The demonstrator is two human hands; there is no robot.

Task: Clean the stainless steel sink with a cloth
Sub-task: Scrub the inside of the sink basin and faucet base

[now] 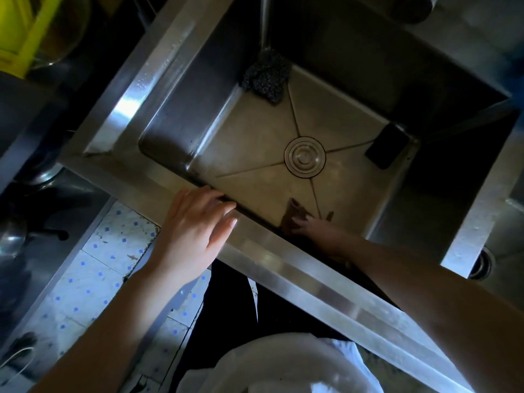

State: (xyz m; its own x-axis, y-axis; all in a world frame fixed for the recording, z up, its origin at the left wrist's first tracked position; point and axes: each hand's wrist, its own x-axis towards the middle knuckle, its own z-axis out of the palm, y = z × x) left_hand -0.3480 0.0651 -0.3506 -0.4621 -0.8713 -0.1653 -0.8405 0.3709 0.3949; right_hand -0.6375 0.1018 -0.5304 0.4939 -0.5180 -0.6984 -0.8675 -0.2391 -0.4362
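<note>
The stainless steel sink fills the middle of the view, with a round drain cover at the centre of its floor. My right hand reaches down inside, near the front wall, and holds a brown cloth against the sink floor. My left hand rests on the sink's front rim, its fingers laid over the inner edge. Part of the right hand is hidden behind the rim.
A dark steel scourer lies in the far left corner of the basin. A black rectangular block leans in the right corner. A faucet pipe stands at the back. Pots sit at left, tiled floor below.
</note>
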